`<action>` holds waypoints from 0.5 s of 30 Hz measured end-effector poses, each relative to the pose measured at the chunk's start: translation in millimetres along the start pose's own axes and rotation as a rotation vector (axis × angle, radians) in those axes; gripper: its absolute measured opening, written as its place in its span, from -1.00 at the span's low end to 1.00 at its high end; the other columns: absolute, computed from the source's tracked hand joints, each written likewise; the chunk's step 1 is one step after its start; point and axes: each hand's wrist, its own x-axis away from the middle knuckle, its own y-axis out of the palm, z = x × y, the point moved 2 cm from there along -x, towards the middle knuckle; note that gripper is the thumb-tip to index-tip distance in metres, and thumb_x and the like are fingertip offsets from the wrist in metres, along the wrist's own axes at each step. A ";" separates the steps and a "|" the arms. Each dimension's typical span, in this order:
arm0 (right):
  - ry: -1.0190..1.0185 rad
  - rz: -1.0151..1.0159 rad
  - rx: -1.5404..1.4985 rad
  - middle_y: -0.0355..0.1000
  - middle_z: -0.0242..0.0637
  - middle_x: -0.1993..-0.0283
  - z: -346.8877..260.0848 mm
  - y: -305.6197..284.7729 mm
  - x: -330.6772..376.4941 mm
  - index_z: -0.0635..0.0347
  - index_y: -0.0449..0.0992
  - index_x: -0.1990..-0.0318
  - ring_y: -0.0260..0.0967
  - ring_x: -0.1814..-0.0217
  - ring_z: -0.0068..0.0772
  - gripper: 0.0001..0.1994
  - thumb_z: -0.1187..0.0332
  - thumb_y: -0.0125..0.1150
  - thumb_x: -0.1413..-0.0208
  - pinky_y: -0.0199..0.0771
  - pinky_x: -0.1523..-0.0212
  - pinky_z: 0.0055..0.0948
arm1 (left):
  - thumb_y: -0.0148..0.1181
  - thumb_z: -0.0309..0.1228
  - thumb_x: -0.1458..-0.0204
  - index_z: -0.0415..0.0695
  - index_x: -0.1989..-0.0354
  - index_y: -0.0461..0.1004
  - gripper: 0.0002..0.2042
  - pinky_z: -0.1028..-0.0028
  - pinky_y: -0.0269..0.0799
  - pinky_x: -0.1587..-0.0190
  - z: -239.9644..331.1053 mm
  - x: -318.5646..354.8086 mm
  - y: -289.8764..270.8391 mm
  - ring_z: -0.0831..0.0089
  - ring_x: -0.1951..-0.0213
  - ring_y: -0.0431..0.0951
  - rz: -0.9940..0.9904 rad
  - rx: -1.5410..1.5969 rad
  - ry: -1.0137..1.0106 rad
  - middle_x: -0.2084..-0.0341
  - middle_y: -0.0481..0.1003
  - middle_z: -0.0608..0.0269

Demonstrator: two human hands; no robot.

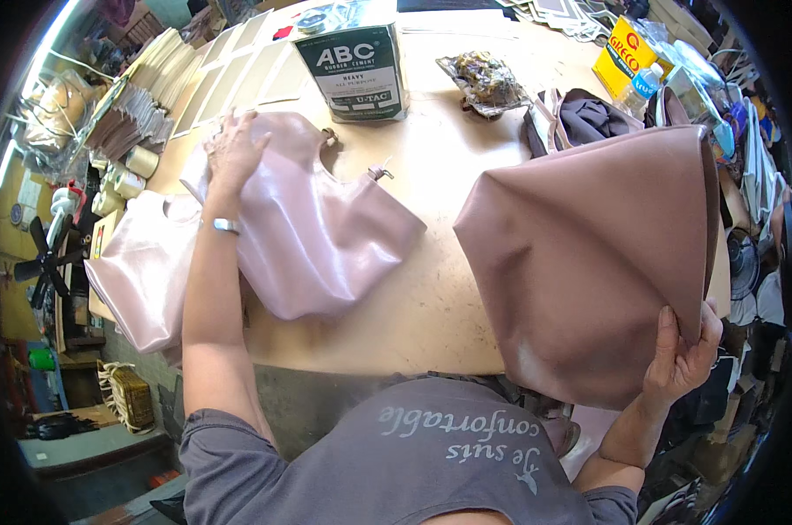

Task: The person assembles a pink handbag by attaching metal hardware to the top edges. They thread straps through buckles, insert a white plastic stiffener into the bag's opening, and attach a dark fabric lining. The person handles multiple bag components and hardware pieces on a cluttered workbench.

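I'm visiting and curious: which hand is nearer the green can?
The left hand, on a pink bag left of the can; the right hand holds a brown bag, farther away, lower right.

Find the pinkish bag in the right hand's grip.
The browner, duller right bag, its edge pinched by the right hand; the paler, glossier middle bag and left bag lie away from that grip.
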 end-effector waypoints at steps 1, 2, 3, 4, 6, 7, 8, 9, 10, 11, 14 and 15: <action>0.033 0.008 0.007 0.34 -0.16 0.37 -1.7 0.8 0.5 0.35 0.28 0.24 0.23 0.37 -0.43 -0.79 0.64 0.10 0.05 0.23 0.32 -0.54 | 0.13 -0.11 0.10 0.07 -0.07 0.30 -0.50 0.14 0.06 -0.15 -14.0 -14.6 9.8 0.19 -0.19 0.15 -0.048 -0.017 -0.055 -0.16 0.16 0.12; 0.018 0.000 0.030 0.34 -0.16 0.38 -1.6 3.8 0.7 0.36 0.29 0.24 0.23 0.38 -0.41 -0.80 0.65 0.10 0.05 0.23 0.33 -0.53 | 0.12 -0.10 0.10 0.06 -0.08 0.28 -0.48 0.11 0.05 -0.15 -33.3 -32.0 23.8 0.19 -0.17 0.18 -0.081 0.001 -0.067 -0.14 0.19 0.10; 0.003 -0.010 0.045 0.34 -0.17 0.39 -0.6 8.1 1.0 0.36 0.30 0.25 0.22 0.39 -0.40 -0.80 0.65 0.10 0.06 0.23 0.33 -0.52 | 0.11 -0.08 0.09 0.06 -0.10 0.26 -0.47 0.08 0.04 -0.15 -56.2 -49.2 38.6 0.18 -0.15 0.21 -0.114 0.015 -0.086 -0.12 0.22 0.08; -0.009 -0.021 0.076 0.34 -0.17 0.40 -0.9 10.3 1.1 0.37 0.30 0.25 0.22 0.40 -0.38 -0.81 0.66 0.10 0.06 0.23 0.34 -0.51 | 0.10 -0.07 0.08 0.06 -0.11 0.24 -0.46 0.05 0.03 -0.14 -60.2 -59.9 41.7 0.17 -0.12 0.25 -0.152 0.038 -0.091 -0.09 0.25 0.07; -0.040 -0.023 0.089 0.34 -0.17 0.41 -3.7 14.5 -0.5 0.38 0.31 0.26 0.22 0.42 -0.36 -0.81 0.66 0.11 0.07 0.24 0.36 -0.51 | 0.13 -0.06 0.13 0.06 -0.15 0.20 -0.39 0.14 0.14 -0.09 -69.6 -71.8 46.7 0.18 -0.10 0.29 -0.241 -0.007 -0.067 -0.02 0.33 0.03; -0.055 -0.025 0.095 0.34 -0.16 0.42 -4.4 17.8 -0.4 0.39 0.31 0.27 0.22 0.43 -0.35 -0.81 0.67 0.12 0.08 0.24 0.37 -0.51 | 0.14 -0.06 0.14 0.07 -0.15 0.19 -0.38 0.17 0.17 -0.08 -68.9 -71.9 43.0 0.18 -0.08 0.30 -0.262 -0.024 -0.034 -0.01 0.34 0.03; -0.065 -0.018 0.096 0.34 -0.16 0.42 -4.2 20.4 0.0 0.40 0.31 0.27 0.22 0.43 -0.35 -0.80 0.67 0.12 0.08 0.24 0.38 -0.52 | 0.15 -0.05 0.16 0.07 -0.16 0.18 -0.36 0.19 0.20 -0.06 -70.2 -72.4 37.0 0.18 -0.07 0.32 -0.282 -0.043 -0.005 -0.01 0.34 0.02; -0.077 -0.010 0.093 0.34 -0.16 0.41 -3.3 22.8 0.7 0.40 0.31 0.27 0.22 0.43 -0.35 -0.80 0.68 0.12 0.08 0.24 0.39 -0.53 | 0.21 -0.18 0.20 0.06 -0.17 0.17 -0.34 0.31 0.26 -0.03 -73.7 -76.7 27.9 0.15 -0.04 0.35 -0.273 -0.043 0.062 0.01 0.36 0.02; -0.088 -0.006 0.091 0.34 -0.16 0.41 -3.5 25.2 1.0 0.41 0.30 0.27 0.22 0.43 -0.35 -0.80 0.68 0.12 0.09 0.24 0.40 -0.53 | 0.22 -0.24 0.22 0.06 -0.17 0.17 -0.34 0.33 0.27 -0.03 -70.2 -74.2 11.9 0.14 -0.02 0.36 -0.308 0.007 0.130 0.03 0.37 0.01; -0.071 -0.017 0.093 0.34 -0.17 0.41 -3.8 28.9 0.8 0.40 0.30 0.27 0.22 0.44 -0.35 -0.80 0.68 0.11 0.08 0.24 0.41 -0.53 | 0.23 -0.30 0.23 0.06 -0.17 0.17 -0.33 0.35 0.27 -0.03 -58.2 -69.7 -7.5 0.13 0.00 0.38 -0.347 0.058 0.202 0.05 0.38 0.00; -0.033 -0.042 0.081 0.33 -0.19 0.42 -6.6 40.6 -4.6 0.38 0.30 0.27 0.22 0.44 -0.36 -0.81 0.69 0.09 0.07 0.24 0.43 -0.52 | 0.13 -0.56 0.24 -0.09 -0.08 0.30 -0.44 0.44 0.27 -0.03 -42.7 -64.8 -40.2 0.26 0.08 0.43 -0.470 0.272 0.338 0.13 0.44 0.06; -0.034 -0.045 0.065 0.33 -0.19 0.42 -7.8 42.7 -5.6 0.37 0.30 0.27 0.22 0.45 -0.35 -0.81 0.69 0.09 0.07 0.24 0.43 -0.52 | 0.09 -0.59 0.22 -0.16 -0.05 0.31 -0.49 0.46 0.26 -0.03 -48.6 -65.6 -47.7 0.32 0.09 0.43 -0.503 0.361 0.395 0.13 0.44 0.07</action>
